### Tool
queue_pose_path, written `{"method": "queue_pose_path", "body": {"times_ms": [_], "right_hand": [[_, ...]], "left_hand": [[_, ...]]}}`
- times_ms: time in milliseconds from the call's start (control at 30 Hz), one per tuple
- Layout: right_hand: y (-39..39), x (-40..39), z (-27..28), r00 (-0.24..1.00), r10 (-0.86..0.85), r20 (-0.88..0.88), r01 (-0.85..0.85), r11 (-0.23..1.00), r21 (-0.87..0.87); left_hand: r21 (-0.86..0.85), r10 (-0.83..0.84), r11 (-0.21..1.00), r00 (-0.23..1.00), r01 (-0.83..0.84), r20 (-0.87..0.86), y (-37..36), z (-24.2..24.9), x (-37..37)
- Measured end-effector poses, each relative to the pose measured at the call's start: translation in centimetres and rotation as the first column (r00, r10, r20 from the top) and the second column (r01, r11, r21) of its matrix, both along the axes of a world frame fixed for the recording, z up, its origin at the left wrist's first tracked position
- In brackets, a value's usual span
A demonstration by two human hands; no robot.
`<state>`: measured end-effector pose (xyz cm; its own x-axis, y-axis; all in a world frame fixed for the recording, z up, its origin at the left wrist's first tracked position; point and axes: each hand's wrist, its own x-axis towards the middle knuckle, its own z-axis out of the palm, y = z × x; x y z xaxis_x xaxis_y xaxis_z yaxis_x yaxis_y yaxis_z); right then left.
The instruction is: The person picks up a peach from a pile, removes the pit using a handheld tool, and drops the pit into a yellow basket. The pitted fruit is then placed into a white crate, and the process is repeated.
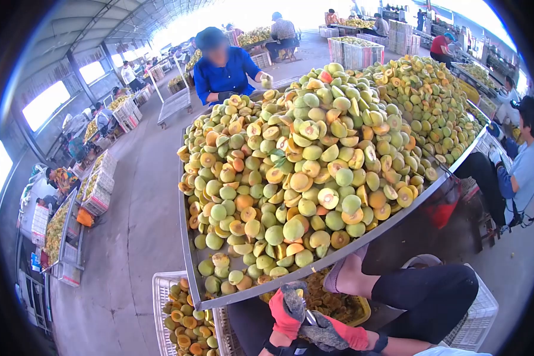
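Note:
A gloved left hand (pixel 288 308), in a red and grey work glove, is closed at the table's front edge around a small yellowish piece that looks like fruit. Just to its right, my right hand (pixel 333 333), gloved the same way, is wrapped round a small tool (pixel 308 314) whose metal part points at the left hand. Both hands are nearly touching, above my lap. Beyond them a metal-edged table (pixel 350 245) bears a large heap of green and orange fruit (pixel 293 230), many of them cut in half.
Below the table, a white crate (pixel 161 302) of halved fruit stands left; a yellow container (pixel 362 311) holds darker pieces behind my hands. A co-worker in blue (pixel 234 71) sits across the heap, another person (pixel 522 160) at right. An empty trolley (pixel 175 104) stands back left.

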<state>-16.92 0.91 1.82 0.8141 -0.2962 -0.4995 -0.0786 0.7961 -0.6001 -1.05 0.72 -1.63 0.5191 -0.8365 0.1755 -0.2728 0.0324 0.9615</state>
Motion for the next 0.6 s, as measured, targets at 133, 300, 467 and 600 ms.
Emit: {"method": "queue_pose_path", "body": {"times_ms": [133,300,467,600], "right_hand": [[1.0,0.0,-2.2,0.998,-0.069,-0.008,0.069,0.997,0.019],[0.9,0.2,-0.3,0.998,-0.018,-0.063,0.013,0.997,-0.076],[0.7,0.1,-2.2,0.997,0.036,-0.067,-0.021,0.976,0.215],[0.8,0.3,-2.2,0.998,-0.022,0.058,0.001,0.941,0.338]], "left_hand": [[0.199,-0.128,0.964,0.965,0.176,-0.231,0.7,1.1,0.6],[0.055,-0.067,0.993,0.876,0.106,-0.478,0.5,0.7,0.1],[0.046,-0.163,0.971,0.792,0.234,-0.588,0.7,-0.9,1.0],[0.107,-0.044,0.989,0.897,0.1,-0.44,0.0,1.1,-0.1]]}}
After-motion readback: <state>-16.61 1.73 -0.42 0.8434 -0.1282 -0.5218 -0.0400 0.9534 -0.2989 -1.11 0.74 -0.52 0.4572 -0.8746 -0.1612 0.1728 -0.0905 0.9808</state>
